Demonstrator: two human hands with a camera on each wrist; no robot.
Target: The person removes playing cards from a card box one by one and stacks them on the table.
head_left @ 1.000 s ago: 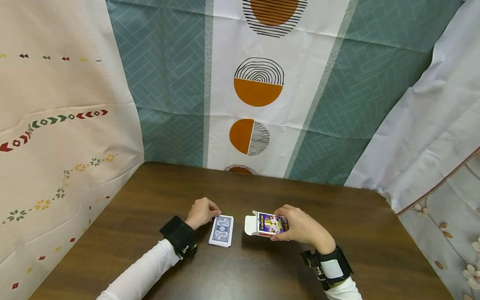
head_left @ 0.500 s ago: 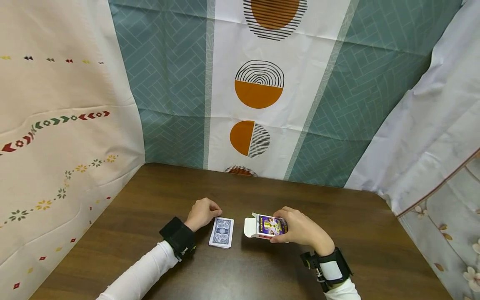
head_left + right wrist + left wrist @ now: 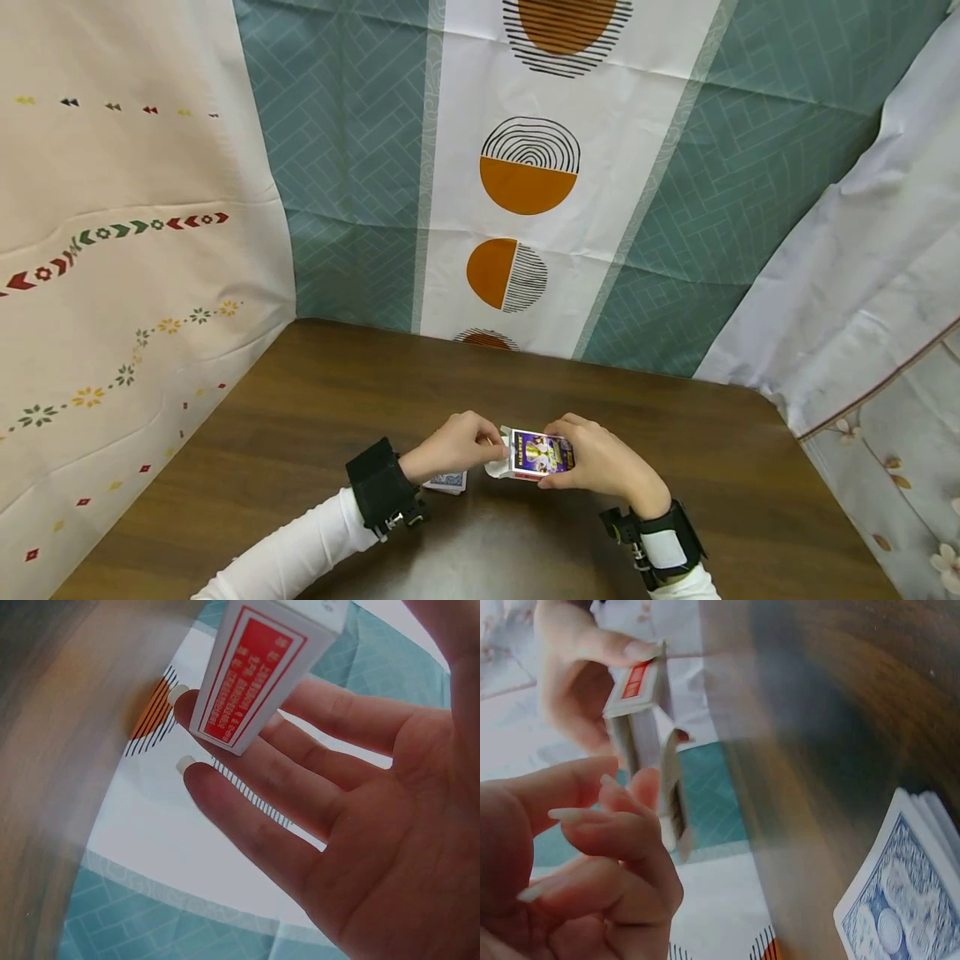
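A playing-card box (image 3: 543, 452), purple on its face and white with a red label on its narrow side, is gripped by my right hand (image 3: 603, 458) between thumb and fingers. Its end flap (image 3: 673, 799) hangs open toward the left. My left hand (image 3: 455, 446) is at that open end, fingers bent and thumb close to the index fingertip. Whether the fingertips pinch the flap, or anything inside the box, is unclear. Under the left hand lies a stack of blue-backed playing cards (image 3: 450, 481), mostly covered in the head view but plainer in the left wrist view.
Both hands work over a dark wooden table (image 3: 360, 367). Patterned cloths stand around it: a green and white one (image 3: 360, 250) behind, a cream one (image 3: 150, 333) on the left, and a white one (image 3: 840, 292) on the right.
My left hand has moved right, from the far left corner of the card stack to the box's open flap, and now covers most of the stack. The right hand keeps its hold on the box.
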